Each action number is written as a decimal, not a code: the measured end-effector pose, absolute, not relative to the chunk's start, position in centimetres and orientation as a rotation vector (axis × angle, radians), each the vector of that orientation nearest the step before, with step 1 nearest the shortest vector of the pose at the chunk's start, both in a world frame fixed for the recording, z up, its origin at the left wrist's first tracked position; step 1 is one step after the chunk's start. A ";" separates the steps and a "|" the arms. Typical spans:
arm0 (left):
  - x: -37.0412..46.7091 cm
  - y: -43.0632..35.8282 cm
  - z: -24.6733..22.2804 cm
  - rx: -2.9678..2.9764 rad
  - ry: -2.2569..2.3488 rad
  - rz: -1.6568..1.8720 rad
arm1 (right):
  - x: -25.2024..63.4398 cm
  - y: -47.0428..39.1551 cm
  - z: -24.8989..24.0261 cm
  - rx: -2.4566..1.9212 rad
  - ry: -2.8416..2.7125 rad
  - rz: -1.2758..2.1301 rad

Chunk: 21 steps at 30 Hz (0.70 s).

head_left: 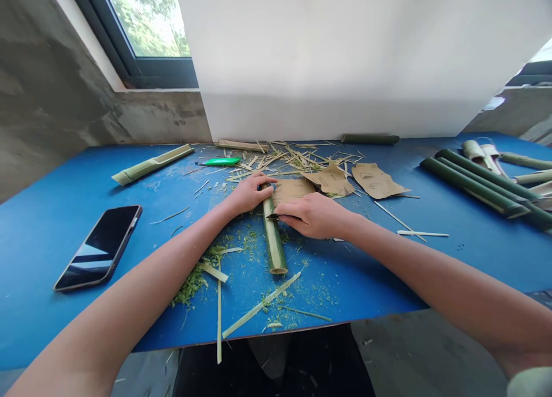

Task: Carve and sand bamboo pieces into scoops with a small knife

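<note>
A green bamboo tube (pixel 275 245) lies on the blue table, its near cut end toward me and its upper side scraped pale. My left hand (pixel 254 191) is closed round the far end of the tube, pressing it down. In my right hand (pixel 313 214) is a small dark blade (pixel 272 216), which touches the pale strip midway along the tube. Most of the blade's handle is hidden in the fingers. Beneath and behind the hands lies a piece of brown sandpaper (pixel 293 189), with two more torn sheets (pixel 330 180) to its right.
A phone (pixel 99 247) and a split bamboo piece (pixel 153 164) lie at left. Near the back are a green utility knife (pixel 219 162) and a heap of bamboo slivers (pixel 297 158). Green shavings (pixel 190 285) lie near the front edge. Several bamboo lengths (pixel 474 184) rest at right.
</note>
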<state>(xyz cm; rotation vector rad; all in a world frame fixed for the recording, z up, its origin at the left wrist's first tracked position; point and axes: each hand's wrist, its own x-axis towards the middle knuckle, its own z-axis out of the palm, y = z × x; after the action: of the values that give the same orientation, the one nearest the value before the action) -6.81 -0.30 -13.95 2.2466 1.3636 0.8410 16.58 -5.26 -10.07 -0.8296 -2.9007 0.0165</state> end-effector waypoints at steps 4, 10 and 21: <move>-6.8 -0.4 -13.9 2.242 1.352 0.888 | 16.5 -5.1 -10.2 -0.945 -2.780 0.018; -7.1 -0.4 -13.8 2.202 1.380 0.936 | 15.3 -4.4 -10.3 -1.066 -2.757 -0.039; -7.3 -0.3 -13.8 2.216 1.360 0.943 | 16.8 -5.0 -10.2 -0.892 -2.870 0.077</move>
<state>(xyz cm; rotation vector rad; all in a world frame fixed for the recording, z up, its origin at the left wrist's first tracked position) -7.27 -0.32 -13.81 2.2158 1.3598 0.9427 16.79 -4.99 -10.25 -0.8917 -2.8700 0.0767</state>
